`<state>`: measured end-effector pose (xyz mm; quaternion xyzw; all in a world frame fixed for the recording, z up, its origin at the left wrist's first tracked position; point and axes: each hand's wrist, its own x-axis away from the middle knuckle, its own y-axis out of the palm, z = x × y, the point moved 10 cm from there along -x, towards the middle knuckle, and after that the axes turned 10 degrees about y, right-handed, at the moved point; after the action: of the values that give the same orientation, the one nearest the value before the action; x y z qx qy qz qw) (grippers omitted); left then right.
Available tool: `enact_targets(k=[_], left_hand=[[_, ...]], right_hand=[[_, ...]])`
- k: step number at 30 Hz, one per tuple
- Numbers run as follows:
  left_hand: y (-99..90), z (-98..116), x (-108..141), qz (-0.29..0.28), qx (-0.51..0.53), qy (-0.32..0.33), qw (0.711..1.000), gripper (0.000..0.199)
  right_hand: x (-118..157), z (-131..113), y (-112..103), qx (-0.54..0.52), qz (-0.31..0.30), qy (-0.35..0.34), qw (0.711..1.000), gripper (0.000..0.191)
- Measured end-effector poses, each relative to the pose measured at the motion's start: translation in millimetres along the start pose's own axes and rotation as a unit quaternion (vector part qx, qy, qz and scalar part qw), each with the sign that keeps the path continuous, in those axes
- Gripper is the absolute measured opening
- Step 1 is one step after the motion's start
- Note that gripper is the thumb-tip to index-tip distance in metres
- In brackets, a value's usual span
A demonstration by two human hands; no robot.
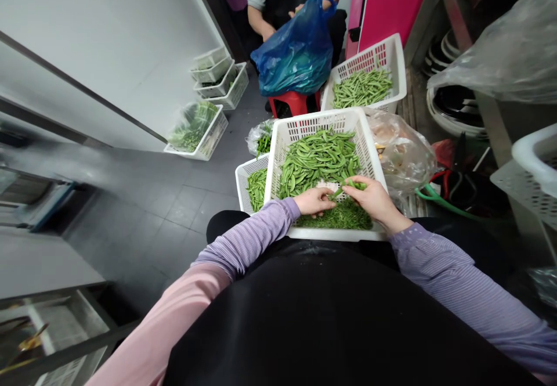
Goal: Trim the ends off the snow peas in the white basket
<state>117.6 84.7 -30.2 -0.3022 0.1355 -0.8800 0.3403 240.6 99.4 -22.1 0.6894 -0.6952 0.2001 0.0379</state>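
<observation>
Green pods (358, 186) in right grip (373, 200)

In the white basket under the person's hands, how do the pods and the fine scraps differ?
Shape: the pods are broad and flat, while the scraps are thin and stringy.
Place: most pods lie toward the far side, the scraps along the near side.
Spread: the pods cover more of the basket than the scraps.
Both are green.
</observation>
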Motion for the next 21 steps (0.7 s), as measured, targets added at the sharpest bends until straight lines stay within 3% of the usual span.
enact_targets(k=[1, 4, 6, 8, 10, 13, 15, 17, 19, 21], left_hand=[[-0.3, 6.5, -0.9, -0.017, -0.032, 0.008, 0.999, 0.025], [-5.6, 20.4, -2.2, -0.037, -0.188, 0.037, 0.981, 0.023], [-6.4, 25.9, -0.8, -0.04, -0.261, 0.059, 0.963, 0.019], [-4.8, 28.6, 1.1, -0.037, -0.284, 0.079, 0.955, 0.017], [-6.2, 30.9, 1.4, -0.001, -0.268, 0.099, 0.958, 0.02], [-13.3, 23.6, -1.4, 0.116, -0.178, 0.113, 0.97, 0.03], [-4.4, 4.4, -7.0, 0.145, -0.125, 0.094, 0.977, 0.035], [18.9, -20.4, -15.4, 0.094, -0.125, 0.053, 0.986, 0.031], [37.3, -39.3, -20.1, 0.033, -0.166, 0.019, 0.985, 0.026], [36.0, -45.2, -21.8, 0.02, -0.218, 0.012, 0.976, 0.047]], right_hand=[[1.8, -5.4, -1.9, 0.031, 0.013, -0.022, 0.999, 0.03], [15.4, -35.1, -2.1, 0.17, 0.056, -0.167, 0.97, 0.024], [24.7, -43.2, 18.1, 0.264, 0.001, -0.248, 0.932, 0.02], [27.9, -35.6, 38.7, 0.321, -0.077, -0.264, 0.906, 0.013], [23.5, -28.8, 42.5, 0.313, -0.089, -0.24, 0.915, 0.005], [5.9, -13.7, 26.1, 0.188, -0.048, -0.108, 0.975, 0.01], [-3.2, 2.5, 12.9, 0.034, -0.042, 0.01, 0.999, 0.02], [-9.0, 8.1, -7.2, -0.154, -0.017, 0.068, 0.986, 0.024], [-14.6, 6.4, -36.3, -0.319, 0.03, 0.064, 0.945, 0.024], [-19.9, 9.0, -57.5, -0.409, 0.058, 0.075, 0.908, 0.021]])
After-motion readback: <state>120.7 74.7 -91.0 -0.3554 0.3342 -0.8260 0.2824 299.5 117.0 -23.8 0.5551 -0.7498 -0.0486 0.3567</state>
